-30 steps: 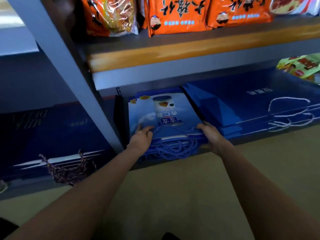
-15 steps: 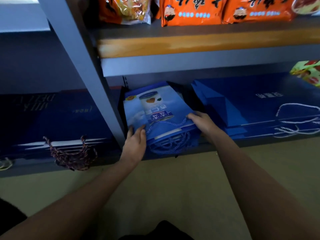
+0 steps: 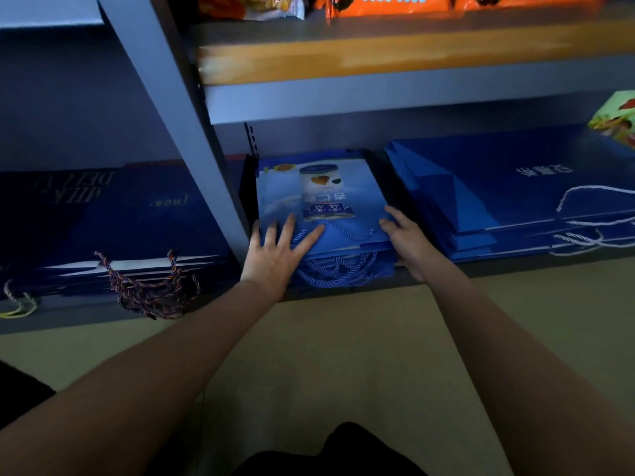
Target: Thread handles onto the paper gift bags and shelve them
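Observation:
A stack of light-blue paper gift bags (image 3: pixel 319 197) with a printed can lies flat on the lowest shelf (image 3: pixel 515 266). Their blue rope handles (image 3: pixel 338 269) hang over the front edge. My left hand (image 3: pixel 275 252) lies flat on the top bag's near left corner, fingers spread and straight. My right hand (image 3: pixel 407 240) rests against the stack's near right edge with its fingers extended.
A grey shelf upright (image 3: pixel 178 121) stands just left of the stack. Dark-blue bags with multicoloured rope handles (image 3: pixel 144 286) lie to the left. Larger blue bags with white cord handles (image 3: pixel 536 190) lie to the right. Orange snack packs (image 3: pixel 388 3) sit on the shelf above. Beige floor lies below.
The stack has slid further back into the shelf. My left hand went from gripping the stack's edge to lying flat with spread fingers, and my right hand loosened its hold.

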